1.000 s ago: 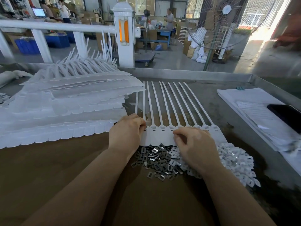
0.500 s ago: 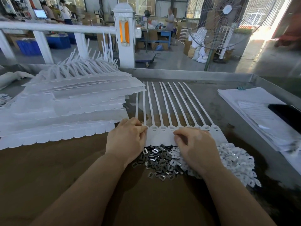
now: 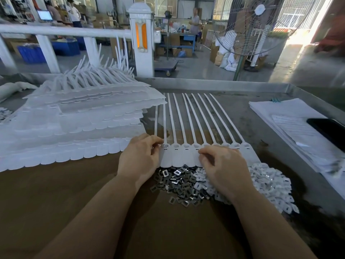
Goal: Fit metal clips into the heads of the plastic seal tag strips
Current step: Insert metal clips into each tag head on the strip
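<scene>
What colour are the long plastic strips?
White; the seal tag strips show clearly in the head view.

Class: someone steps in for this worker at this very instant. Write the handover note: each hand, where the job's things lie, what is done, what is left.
Left hand: pinches a metal clip at the leftmost visible head of the strip row.
Right hand: fingers curled on the middle heads; whether it holds a clip cannot be told.
Loose metal clips lie heaped just below the heads, white pieces to their right, the stacked strips on the left.
Done: one clip sits at the first head.
Left: the other visible head slots look empty.
</scene>
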A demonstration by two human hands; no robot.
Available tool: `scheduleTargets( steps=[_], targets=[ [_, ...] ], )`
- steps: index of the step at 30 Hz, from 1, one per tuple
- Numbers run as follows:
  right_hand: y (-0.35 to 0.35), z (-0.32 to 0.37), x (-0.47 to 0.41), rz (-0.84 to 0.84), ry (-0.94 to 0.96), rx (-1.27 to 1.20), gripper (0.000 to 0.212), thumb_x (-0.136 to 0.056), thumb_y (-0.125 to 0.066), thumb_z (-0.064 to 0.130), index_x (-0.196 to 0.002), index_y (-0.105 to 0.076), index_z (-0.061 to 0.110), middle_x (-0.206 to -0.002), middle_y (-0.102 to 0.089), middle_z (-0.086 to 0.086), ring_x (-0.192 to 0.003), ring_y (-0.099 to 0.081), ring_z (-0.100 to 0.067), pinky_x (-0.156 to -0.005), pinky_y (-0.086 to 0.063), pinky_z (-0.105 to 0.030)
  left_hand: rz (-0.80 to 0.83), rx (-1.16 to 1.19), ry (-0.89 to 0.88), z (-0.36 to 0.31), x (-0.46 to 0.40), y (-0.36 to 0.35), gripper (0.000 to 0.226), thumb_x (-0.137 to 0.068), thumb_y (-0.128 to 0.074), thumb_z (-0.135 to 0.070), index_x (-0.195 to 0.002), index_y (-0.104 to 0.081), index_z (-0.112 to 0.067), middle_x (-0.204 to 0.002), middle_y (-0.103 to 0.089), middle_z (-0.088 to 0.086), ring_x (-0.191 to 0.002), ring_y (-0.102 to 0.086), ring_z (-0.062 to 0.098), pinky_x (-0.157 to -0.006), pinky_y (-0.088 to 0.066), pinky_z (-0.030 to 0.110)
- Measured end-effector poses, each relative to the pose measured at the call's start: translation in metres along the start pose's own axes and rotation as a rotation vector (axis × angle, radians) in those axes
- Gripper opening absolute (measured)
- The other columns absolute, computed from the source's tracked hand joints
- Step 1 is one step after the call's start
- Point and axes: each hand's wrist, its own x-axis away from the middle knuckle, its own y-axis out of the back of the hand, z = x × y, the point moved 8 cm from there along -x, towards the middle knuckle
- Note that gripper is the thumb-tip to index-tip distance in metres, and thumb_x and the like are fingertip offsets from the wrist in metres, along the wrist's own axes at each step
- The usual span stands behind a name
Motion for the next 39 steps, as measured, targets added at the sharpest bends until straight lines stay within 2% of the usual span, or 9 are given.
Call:
scheduleTargets(
  steps=[10,13,16,20,23,26,32,35,39],
  targets=[
    [-0.001,-0.001,0.0,0.0,-0.001,0.004,0.018,-0.089,-0.054,0.024,-0.099,-0.068,0.02,-0.091,-0.07,0.004,-0.085,-0.057,-0.012,-0.084,-0.031,-0.023,0.054,0.09,0.161,0.007,-0.014,-0.001,0.018,-0.09,-0.057,-0.03,-0.103,-0.07,-0.026,-0.101,-0.065,-0.007,-0.086,-0.055,0.01,-0.074,-0.041,0.022],
    [-0.001,0.0,0.0,0.009,0.003,0.005,0.018,-0.089,-0.054,0.025,-0.1,-0.068,0.02,-0.091,-0.069,0.004,-0.085,-0.056,-0.012,-0.084,-0.032,-0.024,0.116,0.047,0.136,0.003,-0.017,-0.004,0.017,-0.088,-0.06,-0.031,-0.1,-0.071,-0.026,-0.096,-0.063,-0.008,-0.088,-0.056,0.011,-0.076,-0.043,0.023],
    [-0.001,0.0,0.0,0.008,0.002,-0.002,0.018,-0.089,-0.054,0.025,-0.099,-0.067,0.02,-0.09,-0.069,0.004,-0.084,-0.056,-0.012,-0.083,-0.032,-0.023,0.109,0.083,0.142,0.003,-0.018,-0.004,0.011,-0.086,-0.064,-0.027,-0.094,-0.071,-0.025,-0.081,-0.058,-0.013,-0.078,-0.054,0.006,-0.07,-0.042,0.021],
    [-0.001,0.0,0.0,0.005,0.002,-0.004,0.018,-0.089,-0.054,0.025,-0.1,-0.068,0.02,-0.091,-0.069,0.004,-0.085,-0.056,-0.012,-0.084,-0.032,-0.023,0.083,0.244,0.192,0.008,-0.017,-0.003,0.001,-0.081,-0.069,-0.023,-0.082,-0.07,-0.024,-0.072,-0.06,-0.015,-0.07,-0.054,0.0,-0.06,-0.039,0.012],
    [-0.001,-0.001,0.0,0.006,-0.001,-0.003,0.019,-0.089,-0.054,0.025,-0.101,-0.068,0.02,-0.091,-0.069,0.004,-0.085,-0.057,-0.012,-0.086,-0.035,-0.025,0.068,0.482,0.268,0.015,-0.015,-0.002,0.009,-0.08,-0.071,-0.019,-0.074,-0.068,-0.026,-0.077,-0.066,-0.008,-0.074,-0.058,0.003,-0.063,-0.042,0.015],
    [-0.001,-0.001,0.0,0.004,-0.001,-0.001,0.019,-0.089,-0.054,0.025,-0.101,-0.068,0.019,-0.092,-0.069,0.003,-0.086,-0.057,-0.013,-0.086,-0.035,-0.026,0.068,0.619,0.326,0.018,-0.014,-0.001,0.014,-0.082,-0.069,-0.015,-0.073,-0.067,-0.026,-0.074,-0.067,-0.005,-0.069,-0.059,0.004,-0.056,-0.042,0.009],
    [-0.001,-0.001,0.0,0.004,-0.005,-0.001,0.019,-0.089,-0.054,0.026,-0.101,-0.068,0.02,-0.093,-0.069,0.003,-0.087,-0.058,-0.013,-0.086,-0.035,-0.026,0.076,0.626,0.33,0.018,-0.014,-0.001,0.015,-0.084,-0.065,-0.012,-0.076,-0.066,-0.024,-0.073,-0.066,-0.006,-0.061,-0.058,-0.005,-0.051,-0.04,0.002],
    [-0.002,-0.002,0.0,0.004,-0.004,-0.004,0.019,-0.089,-0.054,0.025,-0.101,-0.068,0.02,-0.092,-0.07,0.003,-0.087,-0.058,-0.014,-0.086,-0.035,-0.026,0.081,0.591,0.33,0.018,-0.014,-0.002,0.014,-0.086,-0.063,-0.014,-0.077,-0.065,-0.025,-0.079,-0.066,-0.005,-0.071,-0.058,0.002,-0.053,-0.039,0.007],
    [-0.002,-0.002,-0.001,0.002,-0.002,-0.006,0.018,-0.089,-0.054,0.025,-0.1,-0.068,0.02,-0.092,-0.07,0.004,-0.085,-0.058,-0.012,-0.085,-0.033,-0.024,0.064,0.585,0.333,0.018,-0.014,-0.002,0.014,-0.087,-0.062,-0.014,-0.078,-0.064,-0.025,-0.074,-0.065,-0.007,-0.065,-0.057,-0.001,-0.052,-0.04,0.005]
  ],
)
